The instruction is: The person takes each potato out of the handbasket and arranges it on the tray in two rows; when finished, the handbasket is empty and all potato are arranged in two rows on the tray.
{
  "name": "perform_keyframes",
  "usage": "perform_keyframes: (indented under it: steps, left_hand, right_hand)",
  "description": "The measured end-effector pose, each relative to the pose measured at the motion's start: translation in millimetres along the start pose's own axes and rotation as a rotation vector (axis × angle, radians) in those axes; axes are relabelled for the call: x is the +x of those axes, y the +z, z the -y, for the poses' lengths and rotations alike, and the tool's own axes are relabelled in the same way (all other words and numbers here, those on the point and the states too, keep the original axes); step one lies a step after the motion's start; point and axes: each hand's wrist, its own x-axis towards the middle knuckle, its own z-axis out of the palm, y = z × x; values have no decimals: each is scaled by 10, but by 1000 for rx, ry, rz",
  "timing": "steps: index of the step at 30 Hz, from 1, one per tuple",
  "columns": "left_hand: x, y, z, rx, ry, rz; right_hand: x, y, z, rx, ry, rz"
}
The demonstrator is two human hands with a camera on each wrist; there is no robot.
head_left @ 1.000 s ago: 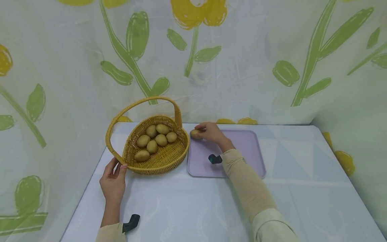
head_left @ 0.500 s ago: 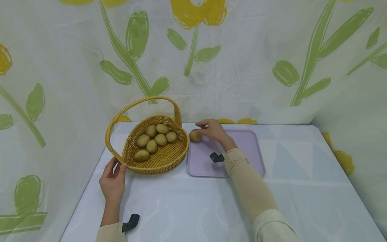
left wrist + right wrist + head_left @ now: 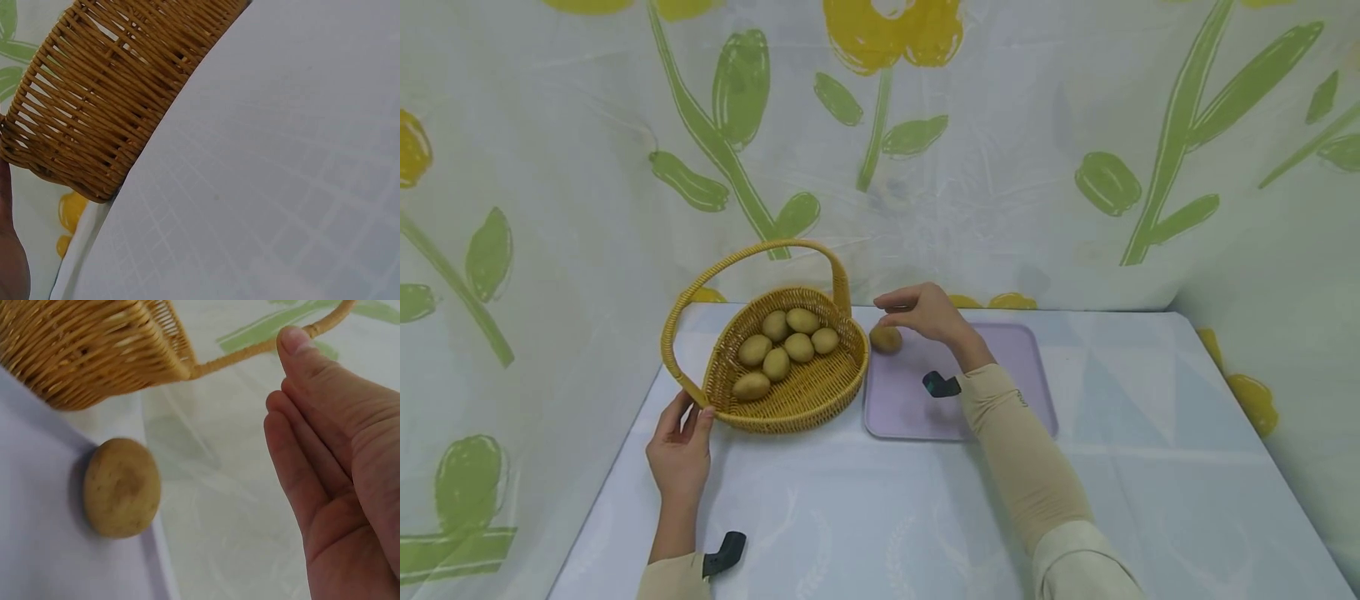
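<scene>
A yellow wicker basket (image 3: 801, 417) with an arched handle holds several brown potatoes (image 3: 776, 364). My left hand (image 3: 681, 454) grips the basket's near left edge by the foot of the handle, thumb and fingers on either side. In the left wrist view only a sliver of that hand shows beside the woven wall (image 3: 119, 94). One potato (image 3: 886, 339) lies on the lilac tray (image 3: 955, 425), in its far left corner. My right hand (image 3: 927, 314) hovers above it, fingers extended and holding nothing. In the right wrist view a gap separates this hand (image 3: 340, 469) from the potato (image 3: 122, 489).
Basket and tray stand side by side on a pale blue and white patterned tablecloth (image 3: 820, 500), near the table's back edge. A flower-printed curtain (image 3: 985, 167) hangs right behind. Dark camera mounts (image 3: 726, 552) stick out from both wrists.
My right hand has let go of the potato at the tray's far left corner and risen up and away from it. My left hand and the basket have stayed in place.
</scene>
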Motion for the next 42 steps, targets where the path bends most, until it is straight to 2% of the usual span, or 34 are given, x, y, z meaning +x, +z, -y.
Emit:
perform_keyframes:
  steps: [11,16,23,30,36,42]
  left_hand:
    - [9,-3,-2,8,11,-1]
    - [11,-5,-4,-16,25,0]
    - [19,-11,26,-22,59,12]
    - [6,-4,22,-5,32,16]
    - [10,2,-1,4,41,18]
    - [17,-15,-11,-2,31,16]
  right_hand:
    - [0,31,282,69,-71,36]
    - [7,84,415,83,-111,42]
    - [66,204,565,111,-124,58]
    - [116,324,714,156,-156,119]
    - [170,402,788,167,-186,154]
    - [251,518,836,162,-171,181]
